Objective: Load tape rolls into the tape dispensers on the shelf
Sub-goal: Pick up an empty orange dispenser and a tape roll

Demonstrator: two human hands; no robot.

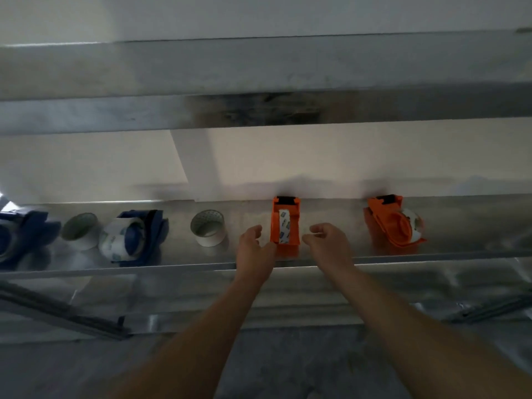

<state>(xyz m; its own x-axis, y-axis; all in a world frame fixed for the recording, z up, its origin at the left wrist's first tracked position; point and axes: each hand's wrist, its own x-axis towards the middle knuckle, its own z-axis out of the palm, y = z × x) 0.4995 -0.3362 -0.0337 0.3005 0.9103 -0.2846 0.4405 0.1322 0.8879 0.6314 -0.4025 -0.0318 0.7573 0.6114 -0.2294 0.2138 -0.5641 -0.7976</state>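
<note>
An orange tape dispenser (285, 223) stands upright on the metal shelf (172, 267) with a white printed tape roll inside it. My left hand (254, 243) is at its left side, fingers loosely curled, thumb at the dispenser's lower left corner. My right hand (328, 240) hovers just right of it, fingers loosely curled and holding nothing. A loose white tape roll (207, 227) sits to the left of my left hand. A second orange dispenser (394, 223) lies tilted at the right with a roll in it.
Further left are a blue dispenser (135, 237) holding a roll, another loose roll (80, 230) and a second blue dispenser (20, 234) at the frame edge. An upper metal shelf (259, 110) hangs close overhead. The wall is right behind the items.
</note>
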